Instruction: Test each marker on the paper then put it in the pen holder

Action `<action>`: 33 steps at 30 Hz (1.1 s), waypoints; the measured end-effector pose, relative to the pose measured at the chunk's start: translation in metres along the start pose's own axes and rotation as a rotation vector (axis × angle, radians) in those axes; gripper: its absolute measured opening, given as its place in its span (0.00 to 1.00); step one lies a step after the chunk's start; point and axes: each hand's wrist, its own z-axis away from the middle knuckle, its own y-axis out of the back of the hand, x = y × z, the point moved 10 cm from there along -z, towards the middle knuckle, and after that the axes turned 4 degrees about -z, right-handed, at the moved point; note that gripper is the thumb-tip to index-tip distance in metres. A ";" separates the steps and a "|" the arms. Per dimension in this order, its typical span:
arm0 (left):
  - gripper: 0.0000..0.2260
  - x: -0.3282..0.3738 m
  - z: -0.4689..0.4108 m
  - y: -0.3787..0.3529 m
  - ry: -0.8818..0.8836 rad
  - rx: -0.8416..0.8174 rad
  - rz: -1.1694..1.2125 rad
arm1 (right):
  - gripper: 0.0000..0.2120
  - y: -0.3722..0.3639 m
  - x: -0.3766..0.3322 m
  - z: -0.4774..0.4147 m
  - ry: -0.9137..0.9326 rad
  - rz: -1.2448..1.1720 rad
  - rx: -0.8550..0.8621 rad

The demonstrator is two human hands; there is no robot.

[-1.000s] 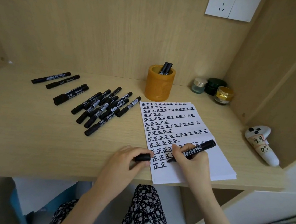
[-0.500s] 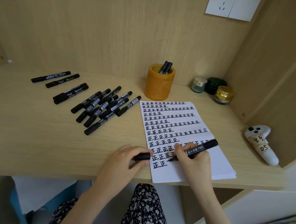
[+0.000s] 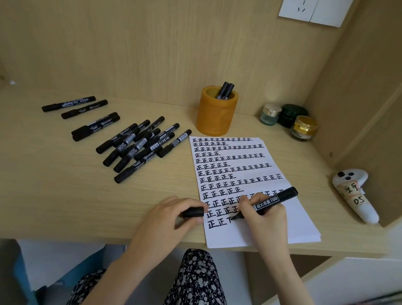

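Black ink fills most of the white sheet of paper (image 3: 296, 224) with rows of one repeated character, yet only two black markers (image 3: 225, 90) stand in the round orange pen holder (image 3: 216, 115) at upper centre, so by my reading you are early in the job. A dozen or so capped black markers (image 3: 141, 143) lie loose on the pale wooden counter (image 3: 42, 185) left of centre, well apart from the holder, and each looks to be waiting for its test.

Your right grip (image 3: 265, 216) is curled round the uncapped black marker with the white label (image 3: 268, 203), lower right of centre. Its tip meets the paper at the last row, where a character is half drawn, and its barrel slants up and to the right out of your fingers. Your left grip (image 3: 171, 213) pinches a short black cap (image 3: 193, 212), presumably this marker's, just beside the sheet's left edge.

Left for this marker, I judge: finish the character, cap it, drop it in the holder — which stands well above your grip in the frame, just beyond the top of the sheet.
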 end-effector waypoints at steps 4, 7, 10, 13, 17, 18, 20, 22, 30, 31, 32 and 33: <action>0.12 0.001 0.000 0.001 -0.003 0.003 0.003 | 0.15 -0.002 -0.001 0.000 0.009 0.046 -0.005; 0.12 0.001 0.000 0.001 -0.003 0.000 0.004 | 0.15 0.000 0.000 0.000 0.009 0.029 0.009; 0.12 0.002 0.001 0.001 -0.006 -0.003 -0.006 | 0.15 0.000 0.001 0.000 0.002 -0.013 0.013; 0.12 0.001 0.001 0.000 -0.003 -0.005 -0.008 | 0.15 -0.002 0.002 0.001 0.000 -0.028 -0.004; 0.12 0.000 0.000 0.001 -0.004 0.010 0.002 | 0.14 -0.005 0.000 0.002 0.008 -0.002 -0.025; 0.12 0.000 0.000 0.001 -0.004 0.014 0.003 | 0.14 -0.005 0.000 0.002 0.009 0.006 -0.027; 0.12 0.000 0.000 0.001 -0.004 0.015 0.005 | 0.13 -0.005 0.000 0.001 0.011 0.028 -0.033; 0.11 0.000 0.000 0.001 -0.002 0.012 0.004 | 0.12 -0.005 0.001 0.001 0.007 0.042 -0.041; 0.12 -0.003 0.000 0.000 0.007 0.009 0.004 | 0.13 -0.006 -0.001 0.002 0.017 0.019 -0.055; 0.12 -0.003 0.000 -0.001 0.008 0.007 0.003 | 0.13 -0.007 -0.001 0.002 0.022 0.026 -0.063; 0.12 -0.003 0.001 -0.001 0.009 0.006 0.003 | 0.13 -0.008 -0.002 0.002 0.028 0.031 -0.068; 0.12 -0.003 0.000 -0.001 0.011 0.006 0.005 | 0.13 -0.008 -0.002 0.002 0.034 0.034 -0.072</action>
